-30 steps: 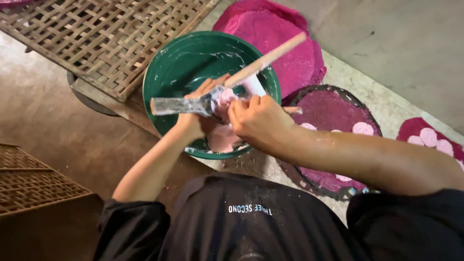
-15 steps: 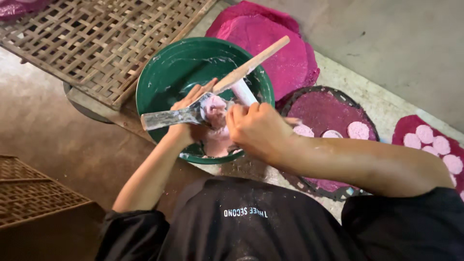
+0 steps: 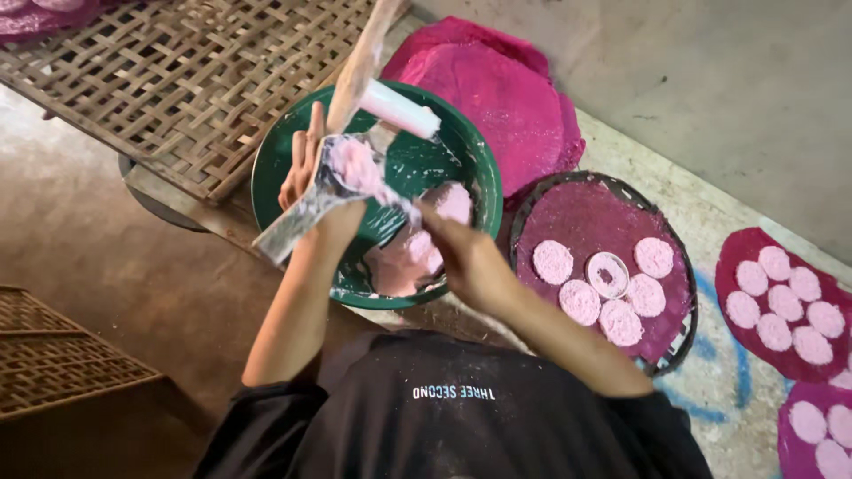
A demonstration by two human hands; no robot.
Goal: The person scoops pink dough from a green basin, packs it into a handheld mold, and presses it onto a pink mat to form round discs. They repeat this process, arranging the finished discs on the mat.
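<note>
My left hand (image 3: 306, 168) holds a flat metal scoop (image 3: 306, 208) over the green basin (image 3: 266, 177); the fingers stand up almost straight behind it and the thumb side presses it, so the hand is closed on the scoop only loosely; the scoop's long axis runs from lower left to upper right, and a lump of pink dough (image 3: 355, 167) sits on its upper end. My right hand (image 3: 466, 257) is just to the right of that lump and a little lower; its fingertips are pinched narrow on a strand of dough that stretches from the scoop; so the right hand is the nearer one to the dough. Inside the basin lie more pink dough (image 3: 417, 253) and a white roller (image 3: 399, 108) with a wooden handle (image 3: 359, 62). To the right, a round woven tray (image 3: 674, 328) with a dark pink cloth carries pink discs (image 3: 555, 262) and one white ring mould (image 3: 609, 273).
</note>
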